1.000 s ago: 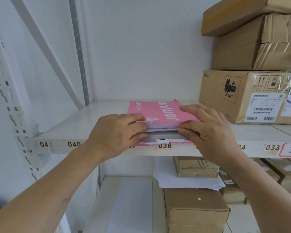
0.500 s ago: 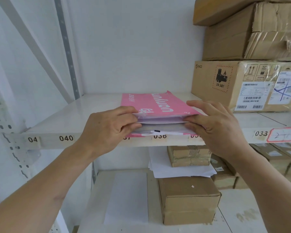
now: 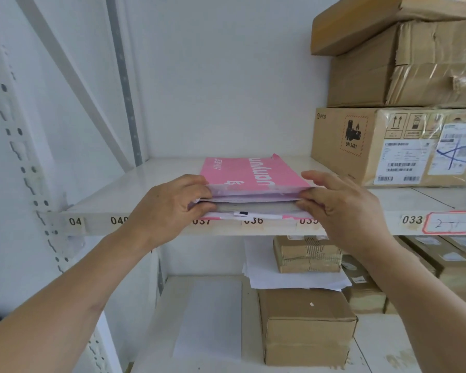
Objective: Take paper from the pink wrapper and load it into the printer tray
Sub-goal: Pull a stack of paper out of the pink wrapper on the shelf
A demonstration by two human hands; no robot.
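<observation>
A pink wrapper (image 3: 249, 175) with white lettering lies flat on the white shelf (image 3: 135, 189), its open end facing me at the front edge. A white paper stack (image 3: 253, 207) shows inside the opening. My left hand (image 3: 167, 208) pinches the left corner of the stack and the wrapper flap. My right hand (image 3: 342, 208) pinches the right corner, thumb at the stack's edge, fingers spread above. No printer is in view.
Stacked cardboard boxes (image 3: 396, 146) stand on the shelf just right of the wrapper. The lower shelf holds a brown box (image 3: 307, 327), loose white sheets (image 3: 288, 278) and several smaller boxes (image 3: 307, 254). A perforated metal upright (image 3: 22, 162) rises on the left.
Both hands have slid outward from the middle of the opening to its two corners. The wrapper's top flap is lifted slightly, showing more of the stack. The view has shifted a little.
</observation>
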